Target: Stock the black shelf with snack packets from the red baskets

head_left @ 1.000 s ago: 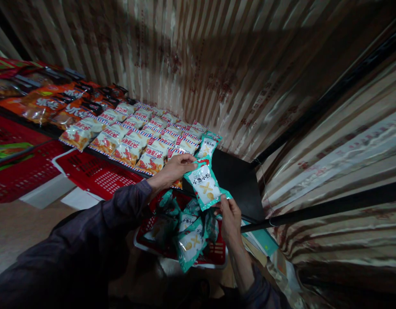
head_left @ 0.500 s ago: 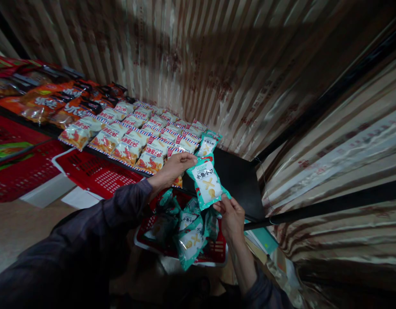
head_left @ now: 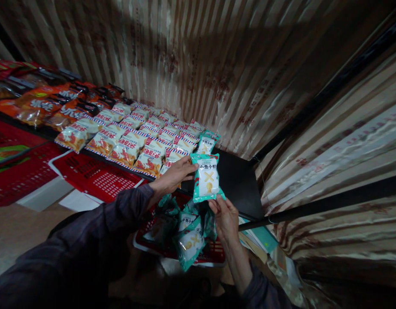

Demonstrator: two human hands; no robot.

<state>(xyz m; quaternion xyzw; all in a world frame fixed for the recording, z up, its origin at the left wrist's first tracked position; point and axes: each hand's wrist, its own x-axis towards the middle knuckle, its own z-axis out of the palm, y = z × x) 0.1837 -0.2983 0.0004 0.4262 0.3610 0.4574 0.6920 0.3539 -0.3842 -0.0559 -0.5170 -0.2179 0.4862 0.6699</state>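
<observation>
A teal and white snack bag point(head_left: 208, 178) is held up above the black shelf point(head_left: 238, 182), its printed face toward me. My left hand point(head_left: 178, 174) pinches its upper left edge, and my right hand point(head_left: 225, 214) grips its bottom edge. Just behind it, a matching teal bag point(head_left: 206, 143) lies on the shelf beside rows of white and red snack bags point(head_left: 128, 146). Below my hands, a red basket point(head_left: 213, 253) contains several more teal bags point(head_left: 189, 242).
Orange snack bags point(head_left: 43, 105) lie farther left on the shelf. Red baskets point(head_left: 91, 171) stand below its front edge. A pleated curtain point(head_left: 185, 56) hangs behind, and black metal bars point(head_left: 323, 201) cross the right side. Papers point(head_left: 258, 238) lie low at the right.
The held bag has turned more upright and shifted slightly up and right. Both hands still grip it; my right hand has moved slightly left.
</observation>
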